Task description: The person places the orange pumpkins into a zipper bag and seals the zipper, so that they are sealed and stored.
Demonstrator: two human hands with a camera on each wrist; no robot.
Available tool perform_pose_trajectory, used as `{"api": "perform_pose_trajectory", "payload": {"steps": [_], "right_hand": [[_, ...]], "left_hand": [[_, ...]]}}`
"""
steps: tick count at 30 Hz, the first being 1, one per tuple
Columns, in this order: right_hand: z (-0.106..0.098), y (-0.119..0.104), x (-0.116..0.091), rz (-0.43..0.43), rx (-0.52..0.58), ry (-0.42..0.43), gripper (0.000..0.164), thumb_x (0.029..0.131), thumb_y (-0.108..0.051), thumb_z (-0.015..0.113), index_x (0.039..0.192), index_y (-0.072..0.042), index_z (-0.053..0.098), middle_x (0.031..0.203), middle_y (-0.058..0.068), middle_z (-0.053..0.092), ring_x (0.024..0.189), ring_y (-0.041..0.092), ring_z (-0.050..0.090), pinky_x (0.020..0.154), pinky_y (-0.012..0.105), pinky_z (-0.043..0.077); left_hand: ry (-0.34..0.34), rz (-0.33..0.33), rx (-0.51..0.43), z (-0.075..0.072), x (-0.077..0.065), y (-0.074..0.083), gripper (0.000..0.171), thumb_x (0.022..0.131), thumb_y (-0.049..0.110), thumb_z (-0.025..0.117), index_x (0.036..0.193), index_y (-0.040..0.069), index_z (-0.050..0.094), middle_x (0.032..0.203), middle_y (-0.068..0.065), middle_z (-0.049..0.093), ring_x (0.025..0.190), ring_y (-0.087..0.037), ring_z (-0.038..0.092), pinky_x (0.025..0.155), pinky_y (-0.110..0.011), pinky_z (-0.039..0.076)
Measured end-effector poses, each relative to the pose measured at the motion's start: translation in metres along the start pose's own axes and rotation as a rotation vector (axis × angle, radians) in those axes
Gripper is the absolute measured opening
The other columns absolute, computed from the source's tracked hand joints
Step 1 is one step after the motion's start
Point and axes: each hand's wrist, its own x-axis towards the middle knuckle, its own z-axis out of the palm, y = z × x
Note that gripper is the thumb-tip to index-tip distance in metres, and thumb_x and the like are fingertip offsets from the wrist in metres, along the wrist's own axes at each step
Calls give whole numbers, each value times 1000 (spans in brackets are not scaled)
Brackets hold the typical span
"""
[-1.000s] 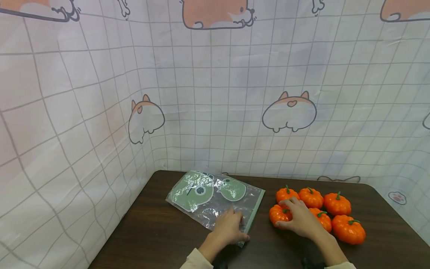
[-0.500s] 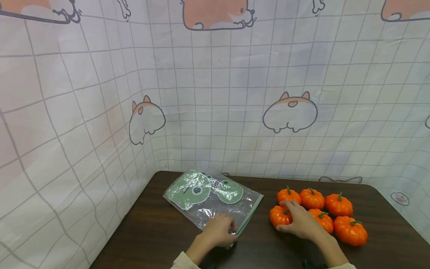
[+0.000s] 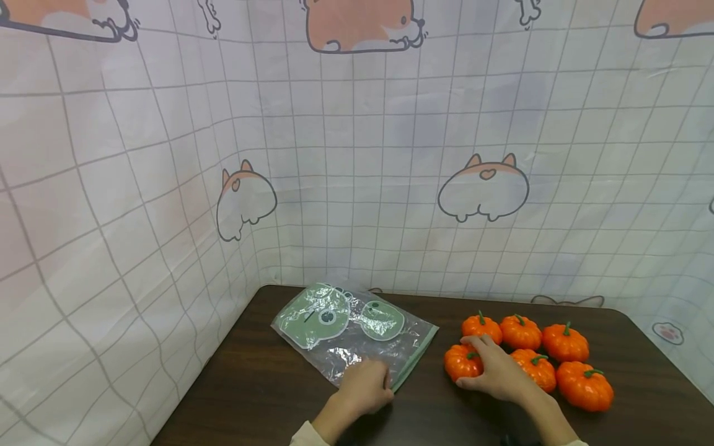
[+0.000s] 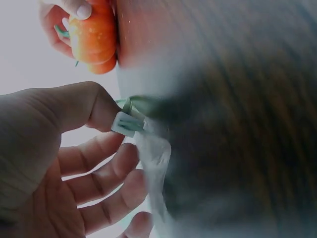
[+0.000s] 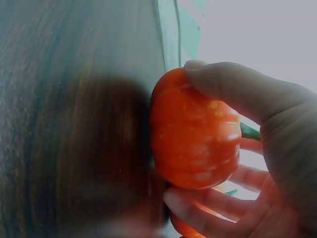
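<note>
Two hands [image 3: 365, 385] [image 3: 492, 371] grip: left a green-printed clear bag [image 3: 354, 336], right an orange pumpkin [image 3: 462, 363].

Around the dark wood-grained surface [image 3: 240, 384], a pale gridded sheet [image 3: 368, 136] hangs at the back and both sides, printed with orange-and-white cartoon dogs [image 3: 359, 28], little bones [image 3: 527, 11] and, low on the right, a pinkish paw [image 3: 667, 333].
</note>
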Motion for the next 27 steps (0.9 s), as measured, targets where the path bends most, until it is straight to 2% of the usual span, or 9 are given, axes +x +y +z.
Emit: {"api": "perform_pose_trajectory", "payload": {"steps": [8,13,15,18,23,27], "right_hand": [[2,-1,2,-27,27,6,81,76,-44,87,139,-7,53,131,16,57,110,30,63,90,58,53],[3,-1,2,-33,29,19,80,76,-46,87,139,-8,53,133,17,56,110,30,63,90,57,53],[3,-1,1,-33,30,28,80,77,-46,87,139,-8,53,133,17,56,110,30,63,89,56,53],[3,-2,1,-34,34,39,81,77,-47,86,140,-8,53,132,16,57,108,29,63,88,55,54],[3,-4,1,-53,56,55,82,77,-49,85,140,-7,53,135,18,56,111,31,63,91,57,53],[4,-5,2,-84,72,90,81,78,-49,85,140,-7,54,137,18,55,115,33,62,94,57,52]], "left_hand": [[139,-56,-7,0,2,1,22,65,12,72,65,24,53,62,10,55,56,-14,54,47,-31,36],[311,-52,29,-1,5,2,20,66,5,68,69,22,57,65,8,58,57,-16,58,47,-31,37],[390,-44,70,-3,6,2,19,67,5,69,71,21,60,68,8,59,61,-16,60,50,-31,40],[467,-39,116,-7,7,2,17,70,6,70,75,21,64,73,6,62,66,-17,61,56,-33,44],[506,-36,102,-9,8,0,14,74,8,70,78,20,65,76,5,64,71,-19,62,60,-34,43],[498,-2,85,-8,8,-1,14,75,7,71,79,20,65,77,6,65,72,-18,62,60,-33,44]]}}
